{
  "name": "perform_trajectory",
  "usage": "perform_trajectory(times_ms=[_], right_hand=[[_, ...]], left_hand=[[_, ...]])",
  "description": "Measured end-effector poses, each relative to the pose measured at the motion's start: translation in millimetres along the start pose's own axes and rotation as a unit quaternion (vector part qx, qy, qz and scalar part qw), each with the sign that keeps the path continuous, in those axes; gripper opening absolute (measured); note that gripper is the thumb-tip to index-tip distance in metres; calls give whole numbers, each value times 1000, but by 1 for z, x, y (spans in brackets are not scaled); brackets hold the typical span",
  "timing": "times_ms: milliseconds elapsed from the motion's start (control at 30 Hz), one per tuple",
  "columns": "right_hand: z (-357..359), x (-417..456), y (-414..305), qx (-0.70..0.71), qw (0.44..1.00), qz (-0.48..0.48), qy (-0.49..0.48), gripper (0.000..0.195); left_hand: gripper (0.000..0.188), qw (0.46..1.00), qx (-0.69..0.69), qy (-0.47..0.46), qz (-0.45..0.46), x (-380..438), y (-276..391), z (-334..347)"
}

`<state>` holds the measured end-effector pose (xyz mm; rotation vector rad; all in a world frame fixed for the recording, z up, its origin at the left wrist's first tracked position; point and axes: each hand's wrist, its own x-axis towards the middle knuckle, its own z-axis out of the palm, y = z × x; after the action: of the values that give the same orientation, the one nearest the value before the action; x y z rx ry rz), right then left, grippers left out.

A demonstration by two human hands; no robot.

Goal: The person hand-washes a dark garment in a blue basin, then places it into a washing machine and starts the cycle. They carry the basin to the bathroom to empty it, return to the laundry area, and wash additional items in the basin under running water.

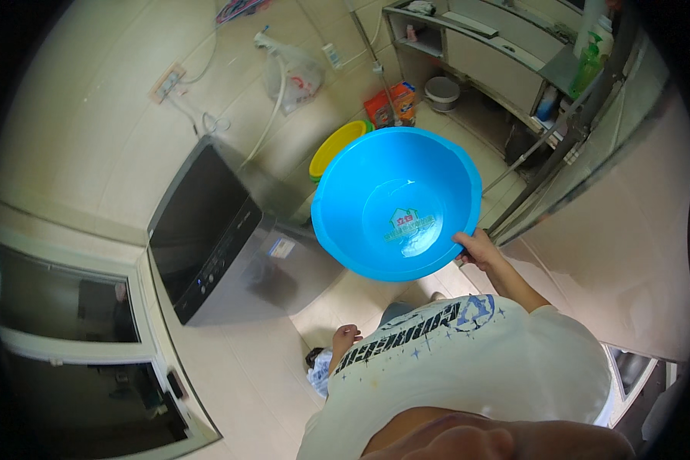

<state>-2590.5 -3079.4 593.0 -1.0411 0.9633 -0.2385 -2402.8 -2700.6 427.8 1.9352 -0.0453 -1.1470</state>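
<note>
My right hand [478, 248] grips the lower right rim of a large blue plastic basin [374, 230], thumb over the inner side. The basin hangs in front of my body, tilted so that its inside faces me. A printed house logo with writing and bright reflections show on its bottom. Low at my left side is my left hand [347, 333], with its fingers curled. Whether anything is inside those fingers I cannot tell. Below that hand, a white plastic bag [319, 371] with a dark top is partly hidden by my forearm.
A grey washing machine [299, 276] with a dark lid stands left. Behind the basin are a yellow basin [336, 150] and an orange detergent bag [401, 104]. A vanity cabinet [494, 66] and a metal-framed glass partition [604, 149] stand right. A plastic bag [293, 77] hangs on the wall.
</note>
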Motion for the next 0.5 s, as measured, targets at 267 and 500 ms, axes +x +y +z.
perform_trajectory(times_ms=[267,500], right_hand=[[-25,57,-30,104,991,-27,75,21],[-17,111,-91,179,959,-29,219,23]], left_hand=[[31,996,-11,-74,-37,128,62,8],[26,986,-83,-144,13,251,146,-10]])
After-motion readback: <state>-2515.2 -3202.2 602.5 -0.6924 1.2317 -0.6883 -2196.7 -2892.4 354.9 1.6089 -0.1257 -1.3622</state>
